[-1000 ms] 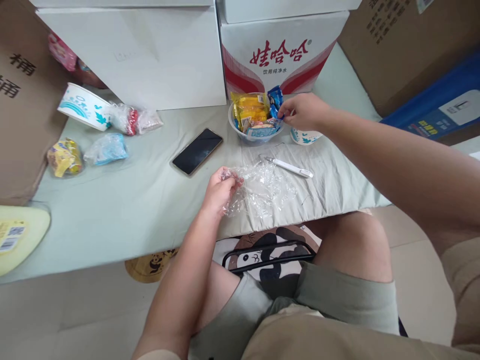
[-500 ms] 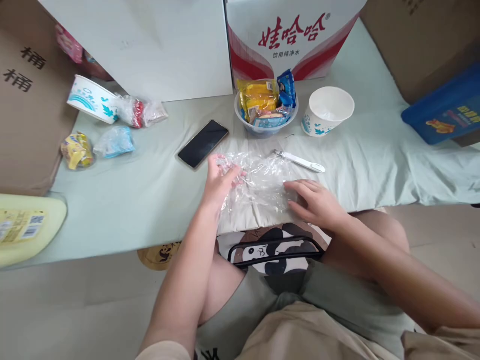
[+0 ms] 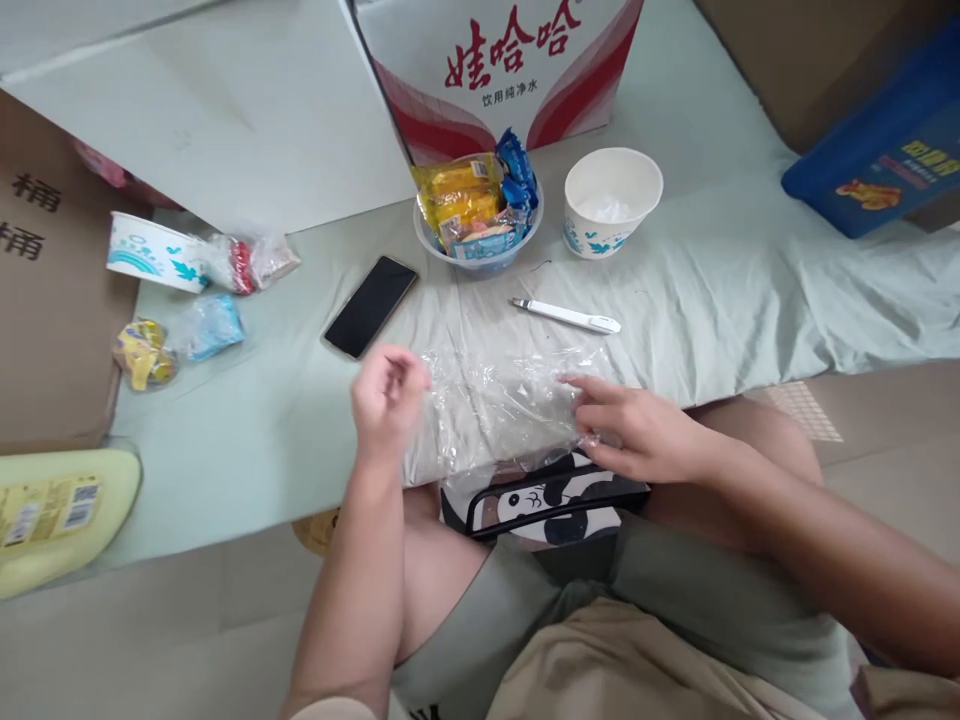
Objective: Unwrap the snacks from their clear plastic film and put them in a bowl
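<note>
A clear plastic bag [image 3: 495,405] lies spread out at the front edge of the cloth-covered surface, its film wrinkled and shiny. At its left edge my left hand [image 3: 386,395] is closed, with fingers curled and the thumb against the film; slight blur softens the fingertips. My right hand [image 3: 630,425] rests at the bag's right end, fingers apart and touching the film. Just beyond the bag lies a white pen-shaped cutter [image 3: 566,315]. A black phone [image 3: 371,305] is up and to the left of the bag.
Behind stand a bowl of wrapped snacks [image 3: 480,215] and a paper cup [image 3: 611,205] with clear plastic inside. To the left are a tipped paper cup [image 3: 154,250], several small packets [image 3: 214,325] and a yellow bottle [image 3: 67,510]. Boxes [image 3: 510,75] and a blue container [image 3: 877,140] border the surface.
The crumpled bag has been pulled out flatter and wider. My left hand has moved left and its fingers have curled; my right hand has stayed at the bag's right end. The view has shifted.
</note>
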Available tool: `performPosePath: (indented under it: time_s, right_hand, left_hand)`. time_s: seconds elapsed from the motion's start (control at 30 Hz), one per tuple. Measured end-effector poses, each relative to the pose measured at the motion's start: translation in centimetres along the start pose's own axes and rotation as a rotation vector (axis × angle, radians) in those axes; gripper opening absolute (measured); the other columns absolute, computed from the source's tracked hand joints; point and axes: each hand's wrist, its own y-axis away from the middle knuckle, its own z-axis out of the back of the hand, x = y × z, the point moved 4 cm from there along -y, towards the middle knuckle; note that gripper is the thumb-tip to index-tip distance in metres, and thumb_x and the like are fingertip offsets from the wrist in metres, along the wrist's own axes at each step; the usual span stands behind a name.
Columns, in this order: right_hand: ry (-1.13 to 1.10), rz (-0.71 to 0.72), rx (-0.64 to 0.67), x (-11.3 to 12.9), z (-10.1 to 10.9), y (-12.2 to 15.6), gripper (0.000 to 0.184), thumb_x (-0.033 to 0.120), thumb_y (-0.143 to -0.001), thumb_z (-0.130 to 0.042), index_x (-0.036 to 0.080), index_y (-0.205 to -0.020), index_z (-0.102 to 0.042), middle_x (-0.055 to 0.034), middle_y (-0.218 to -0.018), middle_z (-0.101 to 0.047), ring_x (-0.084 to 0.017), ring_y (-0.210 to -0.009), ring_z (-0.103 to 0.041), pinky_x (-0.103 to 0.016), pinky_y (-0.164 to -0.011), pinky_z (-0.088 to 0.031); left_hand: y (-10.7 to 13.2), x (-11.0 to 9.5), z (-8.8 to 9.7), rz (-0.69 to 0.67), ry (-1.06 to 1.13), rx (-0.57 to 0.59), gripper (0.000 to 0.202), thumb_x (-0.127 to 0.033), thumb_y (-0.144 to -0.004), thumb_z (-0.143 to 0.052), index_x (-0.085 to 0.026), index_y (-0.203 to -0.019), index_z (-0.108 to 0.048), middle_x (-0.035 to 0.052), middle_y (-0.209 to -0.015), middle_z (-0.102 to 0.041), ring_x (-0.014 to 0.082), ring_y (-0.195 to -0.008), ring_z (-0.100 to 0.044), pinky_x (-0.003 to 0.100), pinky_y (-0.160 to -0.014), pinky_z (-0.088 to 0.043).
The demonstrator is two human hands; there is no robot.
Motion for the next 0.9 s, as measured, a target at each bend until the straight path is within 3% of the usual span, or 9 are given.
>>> performPosePath:
  time_s: [0.03, 0.1, 0.2, 0.27, 0.33, 0.43, 0.57, 0.8, 0.9]
  right_hand:
    - [-0.058, -0.001, -0.025, -0.4, 0.1, -0.4, 0.018, 0.021, -0.092, -0.054, 0.017, -0.08, -0.066, -0.0158, -0.157, -0.049, -0.031, -0.135, -0.06, -0.037, -0.093, -0.058]
    - [-0.144, -0.017, -0.144, -1.3, 0.4, -1.1, 0.019, 0.024, -0.092, -0.055, 0.017, -0.079, -0.066, -0.0112, -0.172, -0.024, -0.036, -0.152, -0.04, -0.044, -0.109, -0.052]
    - [-0.24, -0.074, -0.323, -2.8, 0.2, -1.5, 0.021, 0.029, -0.093, -0.054, 0.018, -0.079, -0.064, 0.0008, -0.176, -0.001, -0.039, -0.158, -0.025, -0.052, -0.117, -0.045]
    - [-0.269, -0.104, -0.371, -3.4, -0.2, -1.5, 0.022, 0.031, -0.094, -0.054, 0.019, -0.078, -0.063, 0.0026, -0.175, -0.002, -0.039, -0.157, -0.027, -0.053, -0.118, -0.044]
    - [-0.258, -0.122, -0.377, -3.6, -0.5, -1.6, 0.02, 0.033, -0.093, -0.055, 0.02, -0.08, -0.062, -0.0017, -0.175, -0.013, -0.039, -0.156, -0.031, -0.054, -0.117, -0.045]
    - [-0.21, -0.107, -0.372, -3.6, -0.6, -1.7, 0.015, 0.036, -0.091, -0.062, 0.021, -0.094, -0.065, -0.0118, -0.162, -0.044, -0.036, -0.15, -0.042, -0.056, -0.117, -0.044]
    - [-0.243, -0.095, -0.46, -3.8, -0.2, -1.6, 0.005, 0.028, -0.091, -0.064, 0.023, -0.091, -0.066, -0.0101, -0.127, -0.073, -0.03, -0.132, -0.062, -0.052, -0.113, -0.049]
    - [-0.615, -0.4, -0.82, -6.8, 0.5, 0.2, 0.013, 0.039, -0.093, -0.065, 0.026, -0.095, -0.064, -0.0015, -0.085, -0.073, -0.019, -0.08, -0.071, -0.034, -0.076, -0.058]
    - [-0.703, -0.381, -0.791, -7.0, 0.2, 0.3, 0.028, 0.043, -0.088, -0.069, 0.029, -0.112, -0.062, -0.0018, -0.095, -0.074, -0.02, -0.088, -0.072, -0.034, -0.078, -0.058]
  left_hand:
    - [0.9, -0.9, -0.7, -0.042, -0.008, 0.217, 0.017, -0.037, -0.091, -0.061, -0.021, -0.086, -0.061, 0.0001, -0.073, -0.065, 0.0133, -0.066, -0.063, 0.027, -0.067, -0.055]
    - [2.8, -2.0, -2.2, -0.095, -0.112, 0.602, 0.032, -0.044, -0.084, -0.071, -0.022, -0.107, -0.068, 0.0084, -0.109, -0.075, 0.0242, -0.105, -0.071, 0.04, -0.095, -0.059]
    - [4.1, -1.5, -3.5, -0.087, -0.388, 0.792, 0.062, -0.036, -0.073, -0.083, -0.023, -0.131, -0.064, 0.0129, -0.154, -0.054, 0.0383, -0.15, -0.041, 0.057, -0.122, -0.04]
    - [3.9, -0.7, -3.8, -0.089, -0.498, 0.748, 0.04, -0.023, -0.081, -0.073, -0.022, -0.12, -0.071, 0.0109, -0.158, -0.05, 0.0389, -0.156, -0.031, 0.061, -0.123, -0.036]
    - [3.3, -0.4, -3.5, -0.113, -0.475, 0.641, 0.022, -0.015, -0.089, -0.059, -0.021, -0.103, -0.075, 0.0097, -0.152, -0.057, 0.0349, -0.153, -0.039, 0.058, -0.121, -0.041]
    - [2.1, -0.6, -2.2, -0.114, -0.304, 0.422, 0.023, -0.019, -0.095, -0.052, -0.02, -0.096, -0.075, 0.0098, -0.131, -0.07, 0.0257, -0.128, -0.064, 0.046, -0.108, -0.054]
    - [1.2, -0.1, 0.0, -0.019, -0.151, 0.182, 0.017, -0.028, -0.094, -0.059, -0.019, -0.099, -0.073, 0.0074, -0.107, -0.077, 0.0208, -0.105, -0.073, 0.036, -0.097, -0.059]
    - [1.6, 2.2, 0.6, 0.101, -0.113, 0.244, 0.015, -0.032, -0.085, -0.067, -0.019, -0.087, -0.074, 0.0072, -0.093, -0.079, 0.0227, -0.095, -0.076, 0.038, -0.092, -0.059]
    - [1.5, 2.4, 0.5, 0.202, 0.084, 0.15, 0.023, -0.041, -0.085, -0.07, -0.018, -0.086, -0.072, 0.0048, -0.076, -0.076, 0.0185, -0.074, -0.074, 0.032, -0.075, -0.06]
